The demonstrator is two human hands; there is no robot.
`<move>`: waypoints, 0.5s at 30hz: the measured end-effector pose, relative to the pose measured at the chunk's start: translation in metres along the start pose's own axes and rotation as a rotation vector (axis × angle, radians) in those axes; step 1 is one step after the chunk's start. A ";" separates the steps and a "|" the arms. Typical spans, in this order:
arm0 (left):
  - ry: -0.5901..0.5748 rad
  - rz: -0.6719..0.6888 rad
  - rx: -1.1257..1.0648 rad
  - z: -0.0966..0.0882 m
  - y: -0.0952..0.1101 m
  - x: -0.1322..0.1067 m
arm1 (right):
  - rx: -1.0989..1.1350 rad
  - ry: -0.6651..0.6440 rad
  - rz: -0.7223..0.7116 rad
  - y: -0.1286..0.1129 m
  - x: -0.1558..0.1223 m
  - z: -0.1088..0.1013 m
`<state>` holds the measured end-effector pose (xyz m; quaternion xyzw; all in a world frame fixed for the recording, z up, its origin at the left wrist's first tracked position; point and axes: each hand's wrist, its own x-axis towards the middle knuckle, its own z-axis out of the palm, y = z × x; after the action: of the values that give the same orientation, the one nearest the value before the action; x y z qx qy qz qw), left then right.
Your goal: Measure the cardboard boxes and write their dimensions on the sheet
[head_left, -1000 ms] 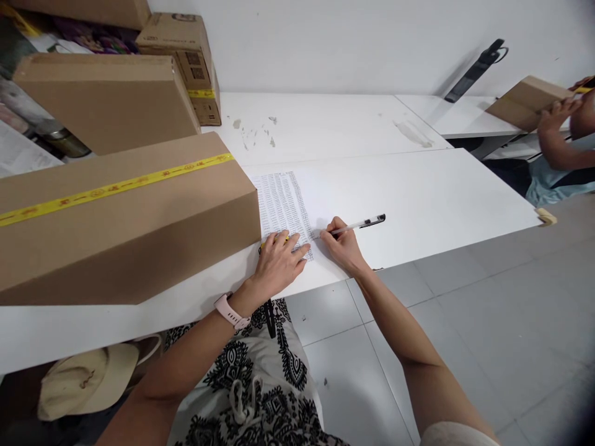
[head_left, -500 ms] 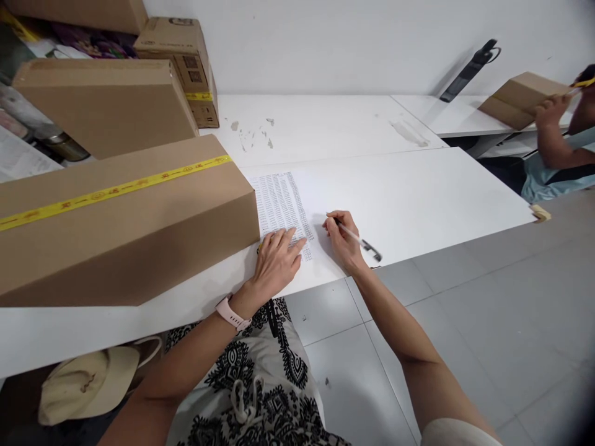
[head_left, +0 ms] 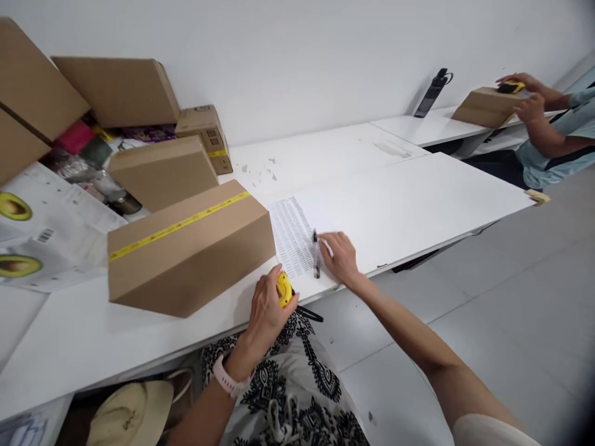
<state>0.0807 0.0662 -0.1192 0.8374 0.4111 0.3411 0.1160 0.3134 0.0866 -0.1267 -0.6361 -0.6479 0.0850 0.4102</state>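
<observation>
My left hand (head_left: 269, 303) is closed around a yellow tape measure (head_left: 284, 289) at the table's front edge, with a black strap hanging beneath. A pen (head_left: 317, 260) with a clear barrel and black end lies along the right side of a printed sheet (head_left: 292, 238). Beside the pen's far end is my right hand (head_left: 341, 255), its index finger and thumb apart and the fingertips close to the pen. Whether they touch it I cannot tell. To the left of the sheet stands a cardboard box (head_left: 223, 266) with yellow tape across its top, overlapping the sheet's edge.
More cardboard boxes (head_left: 162, 170) and packaged goods crowd the left side. A dark bottle (head_left: 431, 93) stands near the wall. At the far right, another person's hands (head_left: 530, 108) handle a small box (head_left: 488, 106) and a tape measure. A cap (head_left: 132, 412) lies under the table.
The pen has gone from my right hand's grip to lying by the sheet. My left hand has left the paper and taken hold of the tape measure. The view has shifted left.
</observation>
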 end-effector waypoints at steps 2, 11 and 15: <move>-0.007 -0.027 -0.081 -0.015 0.004 -0.021 | 0.364 -0.181 0.008 -0.035 -0.028 0.004; -0.096 -0.209 -0.274 -0.079 -0.004 -0.083 | 1.137 -0.492 0.370 -0.133 -0.096 0.049; -0.104 -0.240 -0.327 -0.103 -0.008 -0.101 | 1.228 -0.621 0.383 -0.150 -0.098 0.058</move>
<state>-0.0363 -0.0156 -0.0948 0.7689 0.4404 0.3435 0.3111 0.1491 -0.0039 -0.1109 -0.3390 -0.4469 0.6824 0.4687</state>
